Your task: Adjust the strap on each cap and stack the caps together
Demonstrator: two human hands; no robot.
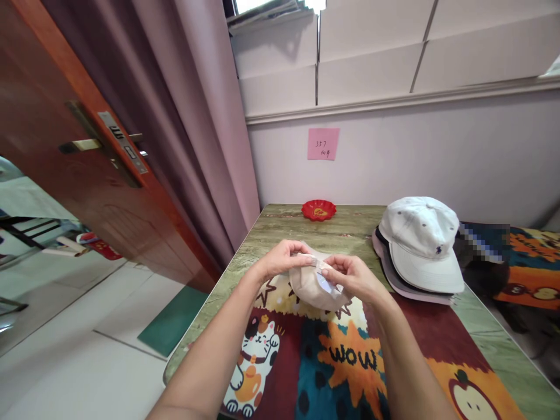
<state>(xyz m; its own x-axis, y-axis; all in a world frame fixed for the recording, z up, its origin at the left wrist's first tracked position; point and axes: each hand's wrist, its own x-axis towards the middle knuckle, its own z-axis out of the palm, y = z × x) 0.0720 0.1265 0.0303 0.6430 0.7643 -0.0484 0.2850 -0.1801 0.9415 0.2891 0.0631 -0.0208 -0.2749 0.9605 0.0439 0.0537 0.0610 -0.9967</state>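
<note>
Both hands meet over a small cream-coloured cloth item (312,293), perhaps a cap, near the middle of the table. My left hand (289,256) is closed, its fingertips pinching the item's upper edge. Close beside it, my right hand (347,273) has thumb and fingers pinched on the same edge, next to a pale whitish patch. The item rests over a patterned mat (284,376) with a cat and the word WOW. To the right, a white cap (422,233) lies on top of a stack of darker and pinkish caps.
A red scalloped dish (319,210) sits at the back of the green wooden table (280,221). A pink note (323,144) is on the wall. Curtain (205,105) and open door (131,227) stand at the left; another patterned cloth (531,280) lies at the right.
</note>
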